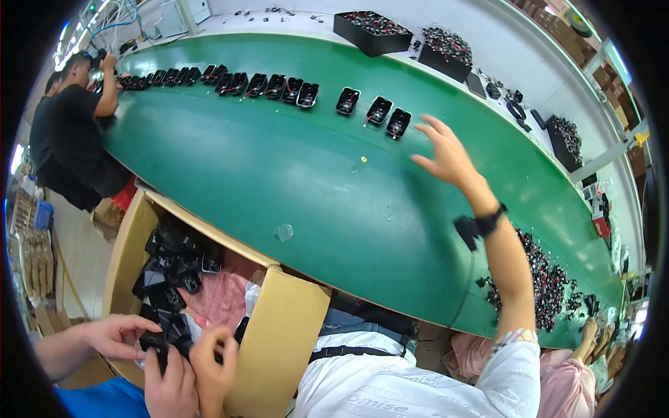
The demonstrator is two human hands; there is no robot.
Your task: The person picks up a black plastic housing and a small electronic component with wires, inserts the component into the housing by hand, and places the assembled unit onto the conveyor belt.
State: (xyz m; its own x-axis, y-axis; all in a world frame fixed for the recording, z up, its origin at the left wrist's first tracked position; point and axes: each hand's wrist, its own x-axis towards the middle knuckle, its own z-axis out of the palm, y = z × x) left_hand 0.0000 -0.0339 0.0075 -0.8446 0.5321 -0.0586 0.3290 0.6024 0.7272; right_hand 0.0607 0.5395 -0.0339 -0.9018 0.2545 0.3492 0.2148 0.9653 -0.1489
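Note:
My right hand (446, 153) reaches over the green table with its fingers spread, holding nothing. Just left of its fingertips lies an open black casing (398, 124) with a red wire inside, the nearest of a row of such casings. A black device on a strap (479, 226) sits round my right wrist. At the lower left, beside a cardboard box (286, 334), my left hand (212, 369) has its fingers curled in. Whatever may be in them is too hidden to name. Close against it, a co-worker's hands (167, 383) hold a small black part (155, 343).
The box holds black casings (167, 268) and pink cloth (219, 296). A pile of small wired parts (533, 285) lies at the table's right end. Black bins (373, 33) of parts stand on the white shelf behind. Other people (77, 132) are at the far left.

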